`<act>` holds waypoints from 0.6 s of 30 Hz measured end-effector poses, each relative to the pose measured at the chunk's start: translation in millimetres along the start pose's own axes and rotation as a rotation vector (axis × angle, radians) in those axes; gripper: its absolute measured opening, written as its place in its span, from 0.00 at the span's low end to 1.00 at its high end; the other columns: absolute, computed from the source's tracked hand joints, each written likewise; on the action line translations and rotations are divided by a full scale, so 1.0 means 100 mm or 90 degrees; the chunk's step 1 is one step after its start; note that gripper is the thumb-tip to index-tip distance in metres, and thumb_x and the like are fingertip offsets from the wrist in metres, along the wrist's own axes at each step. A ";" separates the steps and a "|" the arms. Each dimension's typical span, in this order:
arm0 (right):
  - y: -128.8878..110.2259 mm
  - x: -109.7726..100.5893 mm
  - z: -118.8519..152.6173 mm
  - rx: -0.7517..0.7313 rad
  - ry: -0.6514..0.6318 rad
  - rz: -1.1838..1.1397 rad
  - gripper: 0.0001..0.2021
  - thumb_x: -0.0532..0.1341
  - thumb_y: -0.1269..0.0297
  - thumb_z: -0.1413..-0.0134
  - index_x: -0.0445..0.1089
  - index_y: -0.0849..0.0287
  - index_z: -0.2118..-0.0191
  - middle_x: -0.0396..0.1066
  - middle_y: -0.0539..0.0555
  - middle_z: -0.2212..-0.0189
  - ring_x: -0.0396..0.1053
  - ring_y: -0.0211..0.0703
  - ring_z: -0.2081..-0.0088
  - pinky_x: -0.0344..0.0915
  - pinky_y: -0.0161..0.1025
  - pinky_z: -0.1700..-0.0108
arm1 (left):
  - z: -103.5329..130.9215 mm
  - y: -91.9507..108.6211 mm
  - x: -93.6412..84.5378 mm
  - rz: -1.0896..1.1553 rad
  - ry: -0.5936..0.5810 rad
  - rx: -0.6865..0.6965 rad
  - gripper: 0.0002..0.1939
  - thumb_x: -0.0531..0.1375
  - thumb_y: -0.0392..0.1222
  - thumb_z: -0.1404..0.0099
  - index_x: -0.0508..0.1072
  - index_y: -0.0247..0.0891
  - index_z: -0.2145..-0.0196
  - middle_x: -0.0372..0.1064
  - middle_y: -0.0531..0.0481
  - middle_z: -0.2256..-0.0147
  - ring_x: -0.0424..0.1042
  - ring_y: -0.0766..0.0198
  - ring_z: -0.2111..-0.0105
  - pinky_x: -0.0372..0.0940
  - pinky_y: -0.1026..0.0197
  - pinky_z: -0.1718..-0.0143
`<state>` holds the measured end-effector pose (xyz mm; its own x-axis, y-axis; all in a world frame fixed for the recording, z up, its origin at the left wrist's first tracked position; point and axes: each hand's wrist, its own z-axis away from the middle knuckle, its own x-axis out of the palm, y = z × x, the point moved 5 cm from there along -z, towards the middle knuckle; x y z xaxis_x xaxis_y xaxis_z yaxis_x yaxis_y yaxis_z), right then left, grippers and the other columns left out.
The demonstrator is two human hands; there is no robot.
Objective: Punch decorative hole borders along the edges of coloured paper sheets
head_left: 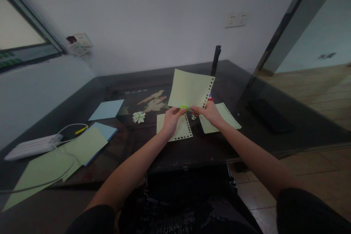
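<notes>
"Where was the sheet [192, 89]?"

"Up off the desk [131, 153], tilted, between the person's two hands. The left hand [170, 122] had thumb and fingers closed on what looked like a green punch [184, 108] at the lower edge."

"And the right hand [210, 112]?"

"Its fingers were narrow, pinching that same edge nearer the corner, presumably to steady the paper beside the punch."

"Why was it raised?"

"Likely so the punch could sit over the edge with room beneath. A row of holes [211, 85] ran down the right edge."

"And around it?"

"A holed page [178, 129] lay partly under the left hand, more pages [211, 126] to the right, perhaps sorted apart. Bits [139, 117] sat heaped leftward, probably gathered against scattering."
</notes>
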<state>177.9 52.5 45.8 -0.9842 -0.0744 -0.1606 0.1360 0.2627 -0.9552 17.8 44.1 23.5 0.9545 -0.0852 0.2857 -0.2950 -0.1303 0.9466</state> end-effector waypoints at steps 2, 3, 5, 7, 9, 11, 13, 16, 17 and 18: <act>-0.01 -0.03 -0.01 -0.042 0.036 -0.006 0.19 0.69 0.59 0.60 0.72 0.61 0.60 0.75 0.61 0.59 0.73 0.54 0.58 0.69 0.51 0.54 | -0.01 -0.02 0.00 -0.005 -0.001 0.002 0.12 0.68 0.46 0.50 0.74 0.34 0.74 0.74 0.48 0.72 0.70 0.64 0.68 0.61 0.58 0.59; -0.01 -0.04 -0.01 -0.053 0.048 -0.006 0.21 0.69 0.59 0.60 0.71 0.61 0.58 0.74 0.61 0.57 0.72 0.54 0.55 0.68 0.52 0.52 | -0.01 -0.02 -0.01 -0.009 -0.003 0.002 0.12 0.68 0.46 0.50 0.74 0.34 0.74 0.74 0.48 0.72 0.69 0.64 0.68 0.61 0.58 0.59; 0.01 -0.05 -0.02 -0.049 0.047 -0.002 0.21 0.69 0.59 0.60 0.71 0.61 0.57 0.74 0.61 0.56 0.72 0.54 0.54 0.67 0.52 0.50 | -0.01 -0.04 -0.01 -0.016 -0.007 0.003 0.13 0.67 0.46 0.50 0.74 0.33 0.73 0.74 0.48 0.71 0.69 0.64 0.68 0.60 0.59 0.59; 0.05 -0.05 -0.02 -0.035 0.038 0.005 0.21 0.68 0.59 0.59 0.71 0.61 0.57 0.75 0.61 0.57 0.72 0.55 0.55 0.68 0.52 0.51 | -0.02 -0.05 -0.01 -0.012 -0.012 0.001 0.13 0.67 0.46 0.49 0.75 0.33 0.72 0.74 0.48 0.70 0.70 0.64 0.67 0.60 0.58 0.58; 0.07 -0.06 -0.03 -0.035 0.039 0.007 0.20 0.68 0.60 0.58 0.71 0.61 0.57 0.75 0.61 0.57 0.72 0.55 0.55 0.68 0.52 0.51 | -0.02 -0.07 -0.01 -0.003 -0.018 -0.003 0.13 0.67 0.46 0.49 0.75 0.33 0.71 0.74 0.47 0.70 0.70 0.64 0.67 0.60 0.58 0.57; 0.09 -0.06 -0.03 -0.032 0.039 0.008 0.19 0.67 0.60 0.57 0.72 0.61 0.57 0.75 0.61 0.58 0.73 0.55 0.56 0.69 0.52 0.52 | -0.02 -0.08 -0.01 0.006 -0.022 -0.003 0.13 0.67 0.46 0.49 0.75 0.33 0.72 0.74 0.47 0.70 0.70 0.64 0.67 0.61 0.58 0.57; 0.09 -0.05 -0.03 -0.026 0.036 0.011 0.18 0.67 0.60 0.57 0.72 0.60 0.58 0.75 0.61 0.59 0.73 0.55 0.56 0.69 0.51 0.54 | -0.02 -0.08 -0.02 0.015 -0.021 -0.004 0.13 0.67 0.46 0.49 0.74 0.33 0.72 0.74 0.47 0.70 0.70 0.64 0.67 0.61 0.58 0.57; 0.07 -0.04 -0.02 -0.021 0.034 0.006 0.17 0.67 0.60 0.56 0.72 0.59 0.58 0.75 0.60 0.60 0.73 0.55 0.56 0.71 0.50 0.56 | -0.02 -0.09 -0.01 0.028 -0.023 -0.021 0.13 0.68 0.46 0.50 0.75 0.33 0.71 0.74 0.46 0.69 0.71 0.64 0.66 0.61 0.57 0.56; 0.06 -0.04 -0.01 -0.016 0.033 0.005 0.17 0.67 0.60 0.57 0.72 0.59 0.58 0.76 0.60 0.61 0.73 0.55 0.57 0.71 0.50 0.57 | -0.02 -0.09 -0.01 0.032 -0.024 -0.030 0.14 0.68 0.46 0.50 0.75 0.33 0.71 0.74 0.46 0.68 0.71 0.63 0.66 0.61 0.57 0.55; 0.05 -0.03 -0.01 -0.008 0.033 0.005 0.17 0.67 0.59 0.57 0.72 0.59 0.59 0.76 0.60 0.62 0.73 0.56 0.57 0.72 0.50 0.58 | -0.02 -0.10 0.00 0.036 -0.025 -0.040 0.14 0.68 0.45 0.50 0.75 0.33 0.71 0.74 0.46 0.68 0.71 0.63 0.66 0.61 0.57 0.55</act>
<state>181.6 54.8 42.0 -0.9878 -0.0225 -0.1543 0.1422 0.2754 -0.9507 20.4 46.9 14.5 0.9338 -0.1295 0.3336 -0.3435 -0.0628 0.9370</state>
